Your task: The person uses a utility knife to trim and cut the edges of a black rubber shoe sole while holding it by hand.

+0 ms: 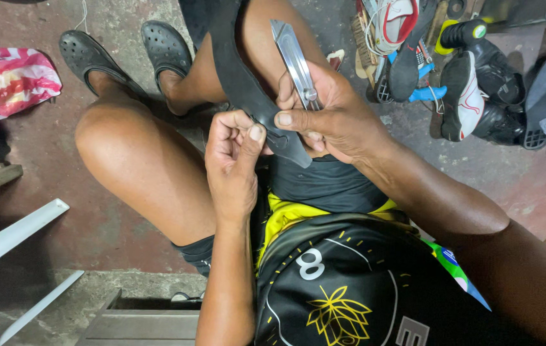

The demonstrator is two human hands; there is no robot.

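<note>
The floor (125, 38) was rough, reddish-brown concrete, stained and worn, and the person sat low over it with bare knees spread. A long black rubber strip (241, 77), shaped like a shoe sole, ran from the far edge of the view down over the right thigh to the lap, where both hands met on its near end.

The left hand (234, 150) was curled, its thumb and bent fingers pinching the edge of the strip near its tip. The right hand (330, 115) was closed around a metal utility knife (293, 57), fingers wrapped on the handle and the thumb pressed flat against the strip just beside the left thumb; the knife's body pointed away and upward, and the cutting end was hidden between the fingers.

Two dark perforated clogs (125, 54) were on the feet at the far left. A pink-and-white striped bag (7, 80) lay further left. At the far right a heap of shoes and soles (465, 70) lay on the floor, black, white and red among them. A white plastic chair leg (10, 237) showed at the near left.
</note>
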